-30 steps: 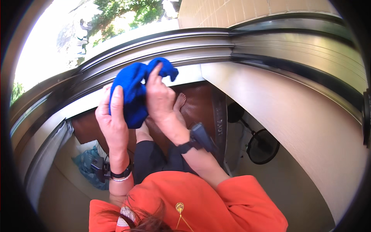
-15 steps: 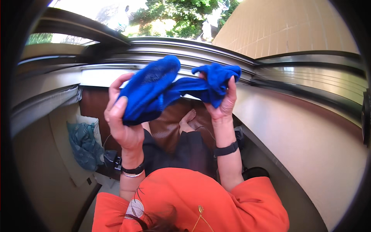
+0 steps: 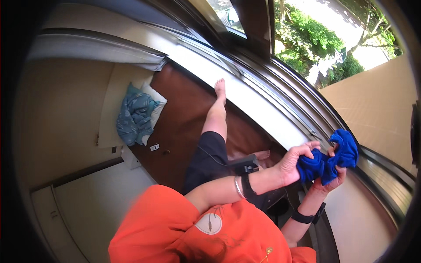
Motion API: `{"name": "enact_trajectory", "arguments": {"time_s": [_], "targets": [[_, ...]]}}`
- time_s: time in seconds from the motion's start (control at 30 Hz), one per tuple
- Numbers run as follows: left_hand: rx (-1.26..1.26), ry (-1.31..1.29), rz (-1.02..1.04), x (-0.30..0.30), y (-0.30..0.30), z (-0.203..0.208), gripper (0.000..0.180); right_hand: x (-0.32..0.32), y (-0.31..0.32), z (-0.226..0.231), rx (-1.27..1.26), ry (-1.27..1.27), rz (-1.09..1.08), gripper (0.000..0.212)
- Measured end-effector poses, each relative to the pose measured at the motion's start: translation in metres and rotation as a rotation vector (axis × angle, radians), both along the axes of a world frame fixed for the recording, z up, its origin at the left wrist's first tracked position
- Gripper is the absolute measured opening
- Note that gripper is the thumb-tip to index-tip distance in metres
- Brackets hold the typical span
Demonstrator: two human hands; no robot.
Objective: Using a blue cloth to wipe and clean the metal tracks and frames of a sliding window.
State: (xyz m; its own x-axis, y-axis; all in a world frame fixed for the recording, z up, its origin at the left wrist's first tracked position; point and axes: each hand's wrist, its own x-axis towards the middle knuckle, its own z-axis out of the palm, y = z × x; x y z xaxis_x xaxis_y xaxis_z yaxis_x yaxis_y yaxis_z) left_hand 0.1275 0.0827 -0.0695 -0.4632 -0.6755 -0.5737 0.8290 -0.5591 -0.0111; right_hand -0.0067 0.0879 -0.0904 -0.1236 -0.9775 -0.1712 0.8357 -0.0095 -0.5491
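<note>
A bright blue cloth [image 3: 344,149] is bunched up between my two hands, at the right side of the head view. Its left end is crumpled in my left hand [image 3: 293,165], whose fingers close on it. My right hand [image 3: 332,179] grips the other end from below, thumb showing through the folds. Part of the right fingers is hidden behind the fabric. Both hands are held up close to the window frame [image 3: 302,83], above the metal sliding tracks.
A brown bed-like surface [image 3: 175,114] lies under my legs, one bare foot resting on the white sill [image 3: 258,109]. A teal patterned fabric bundle [image 3: 133,114] sits at the left. A black box-like device [image 3: 245,164] is near my left forearm. Trees [image 3: 307,39] show outside.
The view has turned, and both hands with the blue cloth are now farther right in it. The cloth, stretched between them before, is more bunched, and the hands are closer together.
</note>
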Motion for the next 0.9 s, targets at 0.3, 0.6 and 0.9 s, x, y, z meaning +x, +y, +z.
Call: {"name": "enact_trajectory", "arguments": {"time_s": [0.3,0.6,0.9], "targets": [[-0.356,-0.694,0.001,0.045,-0.035,0.009,0.068,0.096,-0.066,0.032,0.248,-0.042,-0.054,0.053],[0.129,-0.066,0.27,0.145,-0.035,-0.045,0.049,0.239,-0.149,-0.004,-0.316,1.225,0.324,0.058],[0.203,-0.322,0.381,0.237,-0.063,-0.04,0.043,0.358,-0.178,-0.055,-0.392,1.85,0.206,0.026]]}}
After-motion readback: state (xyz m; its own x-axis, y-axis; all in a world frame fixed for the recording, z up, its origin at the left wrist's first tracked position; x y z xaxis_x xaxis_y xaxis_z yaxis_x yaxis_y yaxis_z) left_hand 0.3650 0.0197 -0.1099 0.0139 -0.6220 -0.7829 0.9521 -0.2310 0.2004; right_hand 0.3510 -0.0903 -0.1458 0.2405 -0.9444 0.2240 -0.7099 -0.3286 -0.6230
